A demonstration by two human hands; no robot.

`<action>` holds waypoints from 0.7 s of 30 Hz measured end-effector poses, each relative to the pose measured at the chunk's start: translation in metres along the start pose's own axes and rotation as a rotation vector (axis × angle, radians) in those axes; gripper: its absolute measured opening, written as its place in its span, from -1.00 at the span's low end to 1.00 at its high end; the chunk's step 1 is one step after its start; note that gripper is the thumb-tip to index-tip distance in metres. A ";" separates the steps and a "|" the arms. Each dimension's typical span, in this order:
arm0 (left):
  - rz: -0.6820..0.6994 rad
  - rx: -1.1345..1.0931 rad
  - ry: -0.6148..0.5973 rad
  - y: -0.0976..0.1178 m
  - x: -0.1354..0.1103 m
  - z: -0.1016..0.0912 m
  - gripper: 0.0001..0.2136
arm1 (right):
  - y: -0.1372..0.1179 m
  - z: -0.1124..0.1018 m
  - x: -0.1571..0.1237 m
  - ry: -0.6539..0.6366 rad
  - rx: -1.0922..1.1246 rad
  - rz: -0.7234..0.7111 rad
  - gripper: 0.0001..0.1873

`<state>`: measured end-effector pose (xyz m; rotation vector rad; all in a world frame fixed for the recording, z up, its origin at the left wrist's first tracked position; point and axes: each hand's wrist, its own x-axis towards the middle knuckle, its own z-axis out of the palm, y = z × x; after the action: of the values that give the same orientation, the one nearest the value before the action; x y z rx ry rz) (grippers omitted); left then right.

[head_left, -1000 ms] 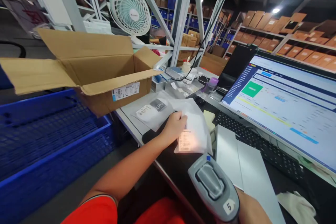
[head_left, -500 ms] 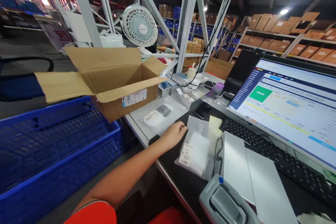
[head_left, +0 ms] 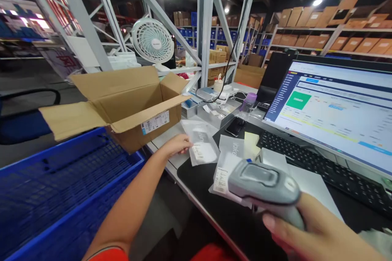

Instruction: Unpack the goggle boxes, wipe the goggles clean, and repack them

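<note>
My left hand [head_left: 178,145] is closed in a pinch on the left edge of a clear plastic packet [head_left: 204,151] with a white label, at the border of the black mat. In my right hand [head_left: 315,228] is a grey barcode scanner [head_left: 260,179], raised above the desk with its head pointing left. Below the scanner lies a second plastic packet [head_left: 221,173], partly covered by it, its white label showing on the left. Behind the scanner are flat white boxes [head_left: 309,177], partly hidden.
An open cardboard box [head_left: 147,124] stands at the left, by a blue crate [head_left: 76,183]. A phone [head_left: 235,126], a purple-capped bottle [head_left: 249,102], a keyboard [head_left: 324,167] and a monitor [head_left: 330,110] are on the desk. A fan [head_left: 153,43] stands behind.
My left hand has moved from beside the nearer packet to the farther one, which has shifted and turned. The scanner has been lifted and my right hand has come into view holding it.
</note>
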<state>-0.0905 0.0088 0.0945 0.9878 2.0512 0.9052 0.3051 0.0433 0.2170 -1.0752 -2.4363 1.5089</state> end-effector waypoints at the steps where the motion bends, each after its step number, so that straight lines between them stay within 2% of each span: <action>1: 0.034 -0.029 -0.011 0.003 -0.004 0.007 -0.77 | -0.007 0.003 0.005 -0.012 0.000 0.077 -0.60; 3: 0.109 -0.090 -0.026 0.009 -0.013 0.016 -0.75 | -0.018 0.008 0.016 -0.041 0.028 0.180 -0.66; 5: 0.182 -0.141 -0.049 0.014 -0.021 0.020 -0.71 | -0.023 0.010 0.027 -0.049 0.082 0.221 -0.70; 9: 0.297 -0.185 -0.101 0.020 -0.032 0.017 -0.58 | -0.023 0.008 0.030 -0.030 0.133 0.228 -0.73; 12: 0.366 -0.181 -0.109 0.025 -0.034 0.015 -0.57 | -0.025 0.004 0.027 -0.048 0.155 0.213 -0.77; 16: 0.462 -0.179 -0.073 0.032 -0.036 0.014 -0.59 | -0.026 0.000 0.031 -0.072 0.242 0.187 -0.88; 21: 0.493 -0.163 0.035 0.036 -0.049 0.017 -0.59 | -0.023 0.001 0.031 -0.102 0.356 0.175 -0.93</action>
<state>-0.0404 -0.0100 0.1276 1.4223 1.7516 1.3232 0.2697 0.0549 0.2264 -1.1826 -2.0594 1.9997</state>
